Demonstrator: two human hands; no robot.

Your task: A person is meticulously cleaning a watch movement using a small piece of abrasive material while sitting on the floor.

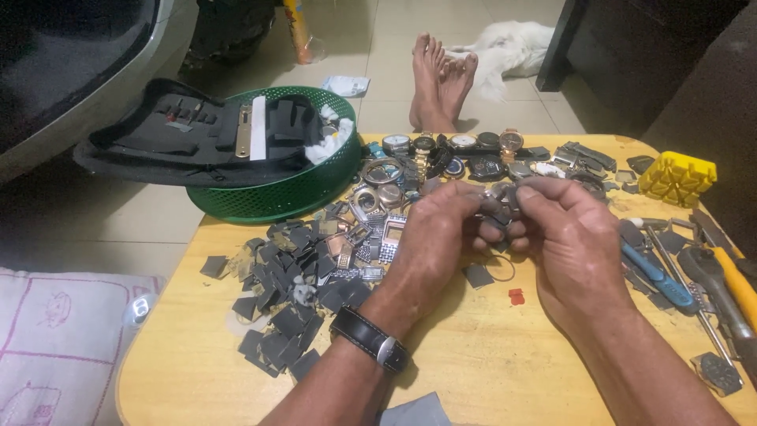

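Observation:
Both my hands meet above the middle of a low wooden table (473, 363). My left hand (438, 237), with a black-strapped wristwatch (369, 338) on its wrist, and my right hand (569, 237) pinch a small metal watch part (497, 197) between their fingertips. The part is mostly hidden by my fingers. A row of wristwatches (461, 146) lies along the table's far edge just beyond my hands. Under my hands lie a thin ring (501, 268) and a small red piece (516, 297).
A heap of dark grey square pieces (288, 284) and metal watch cases (371, 213) covers the left of the table. A green basket (284, 193) holds a black tool case (189, 134). Hand tools (694, 276) and a yellow block (676, 177) lie right. Another person's bare feet (440, 79) rest beyond.

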